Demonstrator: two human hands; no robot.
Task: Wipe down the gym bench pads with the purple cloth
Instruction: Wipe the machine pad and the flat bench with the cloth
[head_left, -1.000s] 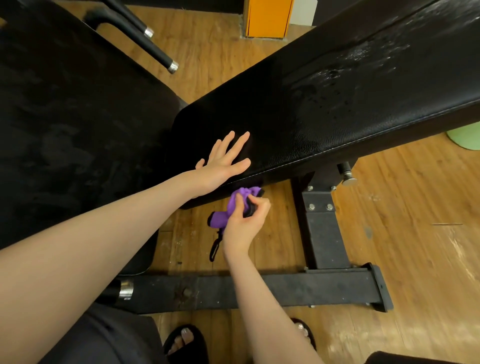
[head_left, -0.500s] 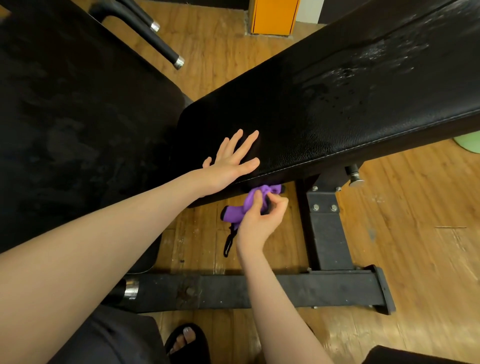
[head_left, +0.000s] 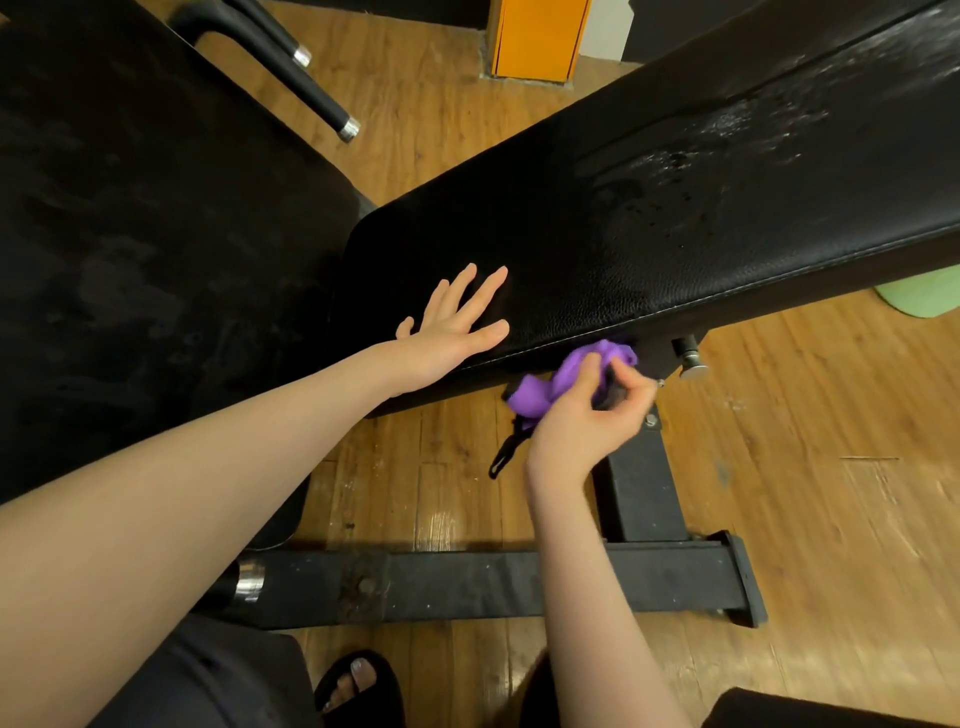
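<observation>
A long black bench pad (head_left: 649, 234) runs from the centre up to the right, with wet streaks on its far part. A second black pad (head_left: 145, 218) fills the left side. My left hand (head_left: 452, 327) lies flat with straight fingers on the near end of the long pad. My right hand (head_left: 582, 415) grips the bunched purple cloth (head_left: 571, 374) against the pad's lower side edge. A black loop hangs from the cloth.
The black steel frame post (head_left: 644, 493) and floor crossbar (head_left: 493, 582) stand just below my right hand. An adjustment pin (head_left: 691, 358) sticks out beside the cloth. An orange box (head_left: 535, 36), black handles (head_left: 311, 93) and a green object (head_left: 924, 296) sit on the wooden floor.
My right hand has slid the cloth to the right along the pad's lower edge, toward the frame post. My left hand stays flat on the pad.
</observation>
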